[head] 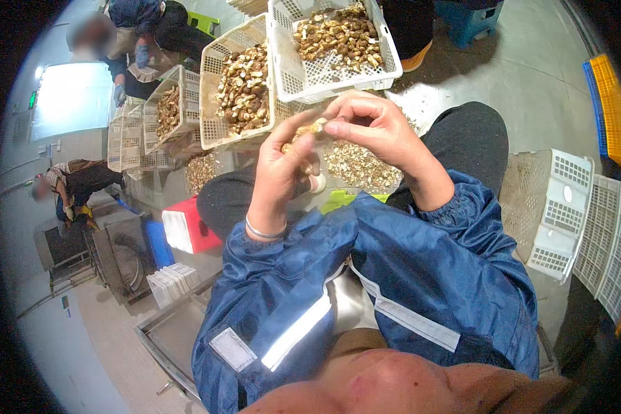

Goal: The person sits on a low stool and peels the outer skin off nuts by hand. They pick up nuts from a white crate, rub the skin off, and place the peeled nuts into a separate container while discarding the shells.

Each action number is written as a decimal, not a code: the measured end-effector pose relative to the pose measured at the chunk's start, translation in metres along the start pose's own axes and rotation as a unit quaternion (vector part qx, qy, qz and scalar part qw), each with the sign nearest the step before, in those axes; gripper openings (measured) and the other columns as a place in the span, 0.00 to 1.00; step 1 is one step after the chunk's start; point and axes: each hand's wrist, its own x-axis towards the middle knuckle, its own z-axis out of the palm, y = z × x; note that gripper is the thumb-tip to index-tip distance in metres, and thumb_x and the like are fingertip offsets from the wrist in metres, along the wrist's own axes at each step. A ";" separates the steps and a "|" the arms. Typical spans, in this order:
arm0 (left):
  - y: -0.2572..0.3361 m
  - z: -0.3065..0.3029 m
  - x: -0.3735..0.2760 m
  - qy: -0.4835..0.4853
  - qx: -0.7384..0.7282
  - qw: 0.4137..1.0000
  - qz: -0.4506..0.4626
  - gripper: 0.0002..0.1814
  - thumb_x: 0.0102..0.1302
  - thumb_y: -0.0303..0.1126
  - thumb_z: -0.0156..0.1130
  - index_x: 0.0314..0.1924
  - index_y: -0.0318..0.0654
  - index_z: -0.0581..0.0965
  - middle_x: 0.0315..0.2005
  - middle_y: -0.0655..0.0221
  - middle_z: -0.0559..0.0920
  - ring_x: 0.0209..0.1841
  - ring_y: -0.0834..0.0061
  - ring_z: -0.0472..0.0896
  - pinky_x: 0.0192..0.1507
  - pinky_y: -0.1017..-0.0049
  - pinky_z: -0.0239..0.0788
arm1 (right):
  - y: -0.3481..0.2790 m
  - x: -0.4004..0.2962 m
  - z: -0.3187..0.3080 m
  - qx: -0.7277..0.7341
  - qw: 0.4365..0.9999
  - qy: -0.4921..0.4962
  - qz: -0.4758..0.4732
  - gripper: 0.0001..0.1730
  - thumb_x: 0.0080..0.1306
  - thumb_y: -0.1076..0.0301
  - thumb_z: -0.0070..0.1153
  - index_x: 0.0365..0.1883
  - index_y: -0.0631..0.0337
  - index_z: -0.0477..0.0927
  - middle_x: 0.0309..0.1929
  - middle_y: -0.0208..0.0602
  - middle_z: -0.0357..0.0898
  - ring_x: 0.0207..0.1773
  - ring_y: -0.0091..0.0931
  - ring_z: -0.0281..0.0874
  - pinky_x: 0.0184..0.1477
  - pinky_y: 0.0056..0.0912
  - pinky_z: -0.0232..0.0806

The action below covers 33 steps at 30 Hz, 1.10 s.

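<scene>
My left hand is raised over my lap, fingers curled around a pale brown mushroom. More pale mushroom pieces seem to lie in its palm, partly hidden by the thumb. My right hand meets it from the other side, thumb and fingers pinching at the mushroom's whitish end. A small dark bit shows between those fingertips, too small to identify. Just beyond the hands stands a white plastic crate with brown mushrooms in it. Below the hands, chopped mushroom scraps cover part of the floor.
Another crate of mushrooms adjoins on the left, with more crates beyond. White crates stand at right. A red-and-white box sits by my left knee. Two people work at left; dark-trousered legs stand ahead.
</scene>
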 end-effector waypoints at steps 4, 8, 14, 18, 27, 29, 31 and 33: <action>-0.008 -0.004 0.004 -0.006 -0.061 0.998 -0.022 0.17 0.74 0.35 0.60 0.58 0.34 0.75 0.30 0.69 0.82 0.19 0.84 0.74 0.15 0.86 0.57 | -0.005 0.000 0.001 -0.073 0.996 0.017 -0.057 0.11 0.64 0.68 0.68 0.27 0.66 0.80 0.40 0.35 0.82 0.39 0.21 0.78 0.41 0.26 0.71; -0.002 0.005 0.003 0.046 -0.027 0.999 0.003 0.13 0.73 0.33 0.61 0.53 0.35 0.79 0.28 0.75 0.81 0.20 0.89 0.71 0.19 0.87 0.57 | -0.005 -0.001 0.002 -0.175 0.975 0.025 -0.133 0.11 0.62 0.68 0.68 0.27 0.66 0.81 0.40 0.37 0.82 0.39 0.23 0.80 0.41 0.27 0.72; 0.000 0.005 0.000 0.045 0.004 0.999 0.017 0.14 0.71 0.32 0.64 0.53 0.36 0.78 0.30 0.72 0.82 0.22 0.86 0.75 0.20 0.84 0.62 | -0.006 -0.002 -0.001 0.056 0.997 0.028 0.046 0.09 0.67 0.69 0.65 0.31 0.66 0.83 0.43 0.34 0.83 0.38 0.16 0.79 0.39 0.20 0.72; -0.001 0.000 0.002 0.040 0.021 0.999 0.031 0.15 0.70 0.31 0.65 0.54 0.36 0.78 0.32 0.71 0.83 0.24 0.85 0.77 0.23 0.84 0.64 | -0.005 -0.002 0.002 -0.044 0.999 0.009 -0.030 0.08 0.67 0.70 0.65 0.32 0.68 0.83 0.44 0.35 0.83 0.39 0.18 0.79 0.40 0.21 0.72; -0.001 0.002 0.000 0.054 0.021 0.997 0.048 0.12 0.68 0.25 0.65 0.52 0.35 0.81 0.33 0.78 0.80 0.27 0.91 0.71 0.28 0.86 0.60 | -0.006 -0.002 -0.001 0.014 1.000 -0.003 0.020 0.05 0.67 0.72 0.65 0.34 0.65 0.84 0.45 0.34 0.83 0.42 0.20 0.79 0.46 0.24 0.72; 0.004 0.004 0.001 0.055 0.117 0.986 0.105 0.12 0.68 0.24 0.64 0.52 0.35 0.80 0.33 0.77 0.80 0.27 0.90 0.72 0.29 0.86 0.61 | -0.006 -0.003 0.001 -0.072 0.997 -0.011 -0.025 0.06 0.66 0.71 0.65 0.32 0.65 0.84 0.44 0.34 0.83 0.42 0.20 0.79 0.45 0.24 0.72; 0.004 0.000 0.000 0.036 0.163 0.975 0.150 0.12 0.68 0.23 0.64 0.51 0.34 0.80 0.33 0.76 0.79 0.26 0.90 0.72 0.29 0.86 0.61 | -0.005 -0.001 -0.004 0.042 0.998 -0.030 0.037 0.08 0.66 0.70 0.66 0.31 0.65 0.84 0.43 0.35 0.83 0.42 0.20 0.79 0.46 0.24 0.71; 0.005 -0.001 -0.005 0.022 0.100 0.991 0.085 0.12 0.67 0.22 0.63 0.51 0.33 0.80 0.38 0.74 0.80 0.28 0.89 0.73 0.30 0.85 0.63 | -0.010 -0.002 -0.006 0.092 0.989 -0.022 0.113 0.08 0.66 0.70 0.66 0.31 0.66 0.84 0.43 0.36 0.83 0.42 0.20 0.79 0.47 0.23 0.71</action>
